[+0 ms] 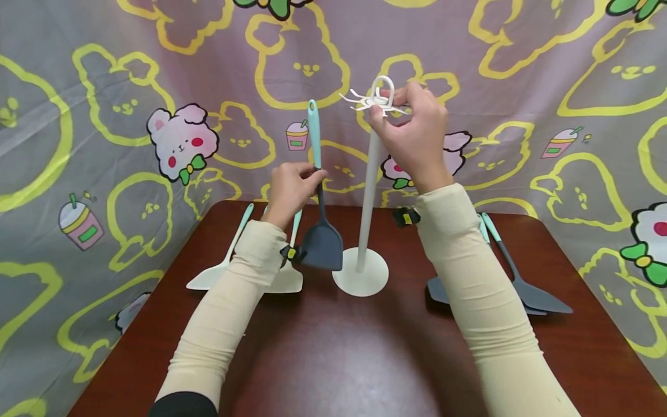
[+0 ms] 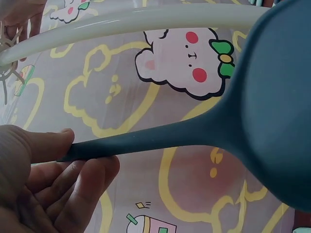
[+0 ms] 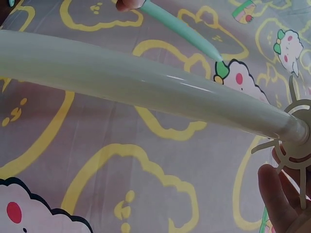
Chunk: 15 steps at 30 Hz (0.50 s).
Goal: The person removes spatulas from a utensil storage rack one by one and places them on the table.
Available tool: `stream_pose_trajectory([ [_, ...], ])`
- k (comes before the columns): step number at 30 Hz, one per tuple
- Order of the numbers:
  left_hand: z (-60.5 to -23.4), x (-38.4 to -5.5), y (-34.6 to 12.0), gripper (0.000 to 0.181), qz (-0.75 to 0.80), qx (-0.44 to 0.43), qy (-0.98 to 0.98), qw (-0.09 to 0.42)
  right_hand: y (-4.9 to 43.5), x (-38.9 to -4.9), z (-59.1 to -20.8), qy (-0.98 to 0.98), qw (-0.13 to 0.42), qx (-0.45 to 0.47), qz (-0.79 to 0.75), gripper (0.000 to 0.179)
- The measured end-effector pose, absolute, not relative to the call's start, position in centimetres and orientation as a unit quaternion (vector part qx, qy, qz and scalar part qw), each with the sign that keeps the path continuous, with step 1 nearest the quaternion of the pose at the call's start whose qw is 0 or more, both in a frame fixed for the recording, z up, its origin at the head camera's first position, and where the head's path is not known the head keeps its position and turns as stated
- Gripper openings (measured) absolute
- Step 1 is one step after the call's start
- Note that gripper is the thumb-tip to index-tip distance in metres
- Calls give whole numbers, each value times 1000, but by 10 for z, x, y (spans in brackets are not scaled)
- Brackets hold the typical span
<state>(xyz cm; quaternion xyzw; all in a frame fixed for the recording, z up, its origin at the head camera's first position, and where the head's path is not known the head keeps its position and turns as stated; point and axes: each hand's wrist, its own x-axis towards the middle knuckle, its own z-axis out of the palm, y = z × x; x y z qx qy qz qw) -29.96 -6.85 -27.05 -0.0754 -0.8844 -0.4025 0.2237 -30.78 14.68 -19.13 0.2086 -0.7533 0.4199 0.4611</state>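
My left hand (image 1: 292,188) pinches a dark grey spatula (image 1: 322,246) between thumb and fingers at the lower end of its mint-green handle. The spatula hangs upright, handle up and broad blade down; its blade (image 2: 277,107) fills the right side of the left wrist view. Just right of it stands a white utensil stand (image 1: 369,197) with a round base and a ring of hooks (image 3: 296,141) on top. With thumb and fingers, my right hand (image 1: 417,130) grips the hook ring, below the loop. No utensil hangs from the hooks.
A white turner (image 1: 208,278) lies at the left of the brown table (image 1: 344,353), another white utensil (image 1: 286,282) beside my left wrist. Dark grey utensils (image 1: 542,296) lie at the right, partly behind my right forearm. A patterned cloth (image 1: 219,35) hangs behind the table.
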Motion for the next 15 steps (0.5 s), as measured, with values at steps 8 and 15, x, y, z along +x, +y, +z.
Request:
stream_pose_trajectory([
  [8,-273,-302,-71,25,-398,-70,-889,216,145,-306,-192,-755,460,208,419,38],
  [15,-283,-307,-70,25,-389,-75,-890,223,144,-303,-189,-757,454,201,424,37],
])
